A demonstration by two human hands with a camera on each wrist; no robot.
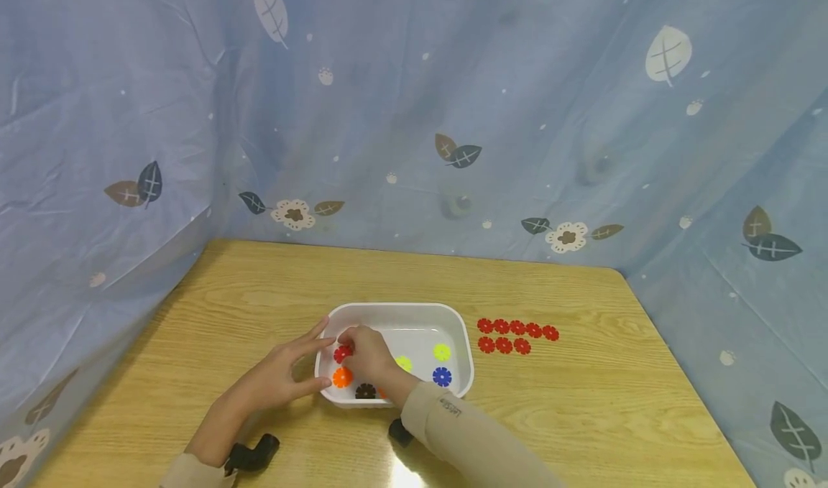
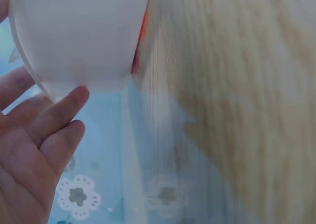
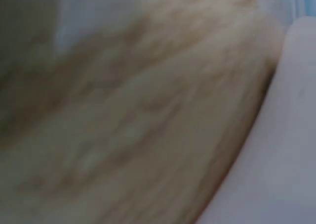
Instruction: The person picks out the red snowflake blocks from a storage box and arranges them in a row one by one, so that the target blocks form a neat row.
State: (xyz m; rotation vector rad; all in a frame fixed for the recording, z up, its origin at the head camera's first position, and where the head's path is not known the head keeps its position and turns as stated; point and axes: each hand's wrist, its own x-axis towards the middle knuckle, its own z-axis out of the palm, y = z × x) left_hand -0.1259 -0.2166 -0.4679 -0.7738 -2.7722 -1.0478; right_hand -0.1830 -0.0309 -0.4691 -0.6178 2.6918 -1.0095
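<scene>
A white plastic tray (image 1: 462, 344) sits on the table, with several notched snowflake discs in it. My left hand (image 1: 284, 373) touches the tray's left end, its fingers spread along the rim. The left wrist view shows that hand's fingertips (image 2: 76, 96) against the tray's outer wall (image 2: 79, 41). Reaching into the tray's left part, my right hand (image 1: 371, 355) pinches a red snowflake disc (image 1: 341, 354), partly hidden by its fingers. Near it lie an orange disc (image 1: 342, 377) and a black disc (image 1: 365, 391). The right wrist view shows only tray wall (image 3: 276, 164) and blurred table.
Farther right in the tray are yellow discs (image 1: 442, 352) and a blue disc (image 1: 442, 377). Two rows of red discs (image 1: 517, 328) lie on the wooden table (image 1: 582, 402) right of the tray. A patterned blue curtain (image 1: 388, 114) stands behind and at both sides.
</scene>
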